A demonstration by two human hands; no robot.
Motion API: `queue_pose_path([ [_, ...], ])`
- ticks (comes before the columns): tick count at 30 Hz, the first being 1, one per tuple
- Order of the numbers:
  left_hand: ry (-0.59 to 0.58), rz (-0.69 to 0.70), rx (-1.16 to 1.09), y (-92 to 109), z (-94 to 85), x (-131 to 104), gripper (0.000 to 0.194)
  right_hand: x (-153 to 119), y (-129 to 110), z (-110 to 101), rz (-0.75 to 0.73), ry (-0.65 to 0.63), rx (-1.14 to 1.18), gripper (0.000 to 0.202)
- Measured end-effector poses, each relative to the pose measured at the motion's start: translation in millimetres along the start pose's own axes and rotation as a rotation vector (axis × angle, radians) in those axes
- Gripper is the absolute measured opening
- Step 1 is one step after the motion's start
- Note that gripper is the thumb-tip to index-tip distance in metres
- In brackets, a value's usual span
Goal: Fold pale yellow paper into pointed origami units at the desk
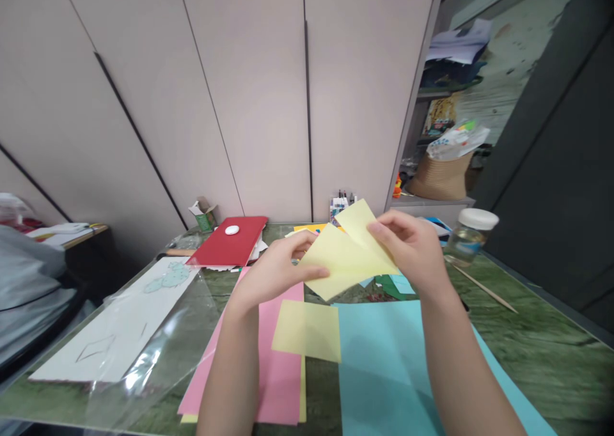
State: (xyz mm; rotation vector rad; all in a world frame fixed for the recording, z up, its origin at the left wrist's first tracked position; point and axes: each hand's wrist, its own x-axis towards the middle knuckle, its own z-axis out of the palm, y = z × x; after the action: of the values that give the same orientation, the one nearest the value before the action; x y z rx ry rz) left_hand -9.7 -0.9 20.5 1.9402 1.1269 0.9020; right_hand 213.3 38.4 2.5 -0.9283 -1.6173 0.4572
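Observation:
Above the table I hold a piece of pale yellow paper (pixel 343 263) that looks folded, with two flaps spreading apart at the top. My left hand (pixel 283 263) pinches its left edge between thumb and fingers. At the upper right flap, my right hand (pixel 410 241) grips the paper, thumb in front. Below the hands lies another small yellow paper piece (pixel 309 330), bridging the pink paper (pixel 283 385) and the blue paper (pixel 384 365). A strip of yellow shows under the pink sheet.
A red folder (pixel 230 244) with a white round object (pixel 232 229) lies at the back left. White drawing paper (pixel 129 314) and clear plastic film (pixel 167 353) cover the left side. A lidded jar (pixel 470 238) and a thin wooden stick (pixel 487 289) are at right.

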Motion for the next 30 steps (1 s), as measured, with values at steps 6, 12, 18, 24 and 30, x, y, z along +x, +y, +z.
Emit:
queue_pose_path([
  [6, -0.092, -0.059, -0.019, 3.7, 3.2, 1.5, 0.027, -2.2, -1.9, -1.1, -0.101, -0.028, -0.034, 0.017],
  [12, -0.042, -0.157, 0.049, 3.0, 7.6, 0.7, 0.024, -3.9, -2.3, -2.1, -0.146, -0.009, -0.039, 0.016],
  [18, 0.030, -0.149, 0.032, 3.5, 10.1, -1.3, 0.019, -5.4, -3.2, -3.6, -0.165, 0.066, -0.048, 0.014],
  [24, 0.049, -0.125, 0.015, 3.4, 11.0, -4.1, 0.024, -5.3, -2.5, -0.9, -0.204, 0.121, -0.057, 0.016],
  [30, 0.060, -0.110, 0.021, 3.6, 9.3, -4.6, 0.026, -6.4, -1.9, 2.4, -0.194, 0.151, -0.033, 0.015],
])
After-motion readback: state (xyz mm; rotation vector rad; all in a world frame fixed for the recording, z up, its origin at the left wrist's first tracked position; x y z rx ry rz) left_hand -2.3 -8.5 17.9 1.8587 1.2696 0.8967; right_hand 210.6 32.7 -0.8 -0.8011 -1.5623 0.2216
